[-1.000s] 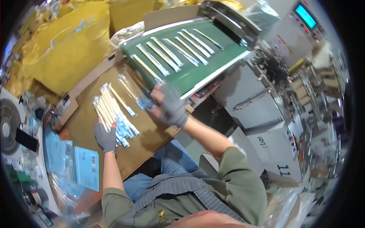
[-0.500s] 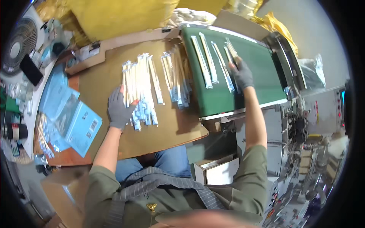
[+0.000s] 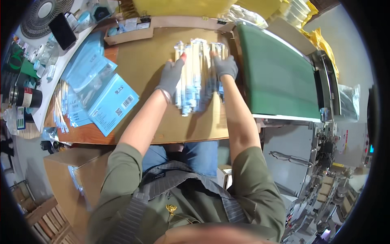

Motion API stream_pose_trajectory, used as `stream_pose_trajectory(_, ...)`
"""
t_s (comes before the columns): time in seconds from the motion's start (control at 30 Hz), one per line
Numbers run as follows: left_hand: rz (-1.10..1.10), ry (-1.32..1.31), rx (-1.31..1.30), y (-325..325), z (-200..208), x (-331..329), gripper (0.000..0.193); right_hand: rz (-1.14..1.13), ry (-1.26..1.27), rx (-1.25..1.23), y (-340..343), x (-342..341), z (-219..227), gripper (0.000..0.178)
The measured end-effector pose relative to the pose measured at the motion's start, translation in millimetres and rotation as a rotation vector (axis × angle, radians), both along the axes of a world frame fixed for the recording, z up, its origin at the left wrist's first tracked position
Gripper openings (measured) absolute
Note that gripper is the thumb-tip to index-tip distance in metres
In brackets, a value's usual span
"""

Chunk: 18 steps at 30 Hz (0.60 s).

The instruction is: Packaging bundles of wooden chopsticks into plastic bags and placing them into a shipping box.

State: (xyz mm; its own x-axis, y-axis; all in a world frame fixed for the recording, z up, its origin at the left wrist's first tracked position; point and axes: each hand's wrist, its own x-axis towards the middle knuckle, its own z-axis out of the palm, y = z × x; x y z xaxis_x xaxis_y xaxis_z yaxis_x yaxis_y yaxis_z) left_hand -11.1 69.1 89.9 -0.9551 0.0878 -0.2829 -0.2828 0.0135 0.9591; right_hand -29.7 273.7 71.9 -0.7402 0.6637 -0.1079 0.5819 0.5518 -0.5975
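A pile of wrapped chopsticks (image 3: 196, 75), pale sticks in slim clear sleeves with blue ends, lies lengthwise on the brown board (image 3: 138, 53). My left hand (image 3: 170, 75), in a grey glove with bare fingertips, rests along the pile's left side. Its fingers are stretched and the thumb touches the outer packs. On the other side my right hand (image 3: 225, 67), gloved alike, is closed over several more packs beside the pile. Their ends stick out above and below the glove, while its fingers partly hide the middle.
To the right stands a green conveyor belt (image 3: 276, 73). Blue printed bags (image 3: 111, 103) and loose chopsticks (image 3: 61, 103) lie at the left. A small cardboard tray (image 3: 130, 35) sits at the back. A phone (image 3: 63, 31) and a fan (image 3: 44, 16) stand on the white side shelf.
My right hand has come left from the green belt to the packs on the board, and the belt's packs are gone from it. Both groups of packs are closer together. The view has shifted.
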Motion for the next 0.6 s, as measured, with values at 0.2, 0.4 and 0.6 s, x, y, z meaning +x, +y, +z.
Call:
stream_pose_trajectory(0.2, -0.061, -0.261, 0.466, -21, -17, -15, 0.049, 0.406, -0.014, -1.145, -80, 7, 2, 0.049)
stream_pose_trajectory(0.4, -0.179, 0.316, 0.310, -67, 54, 13, 0.059, 0.569, 0.587, -1.163, -126, 51, 74, 0.059)
stream_pose_trajectory(0.6, -0.440, 0.384, 0.340, -91, 61, 41, 0.104, 0.893, 0.633, -1.094, -115, 92, 100, 0.098)
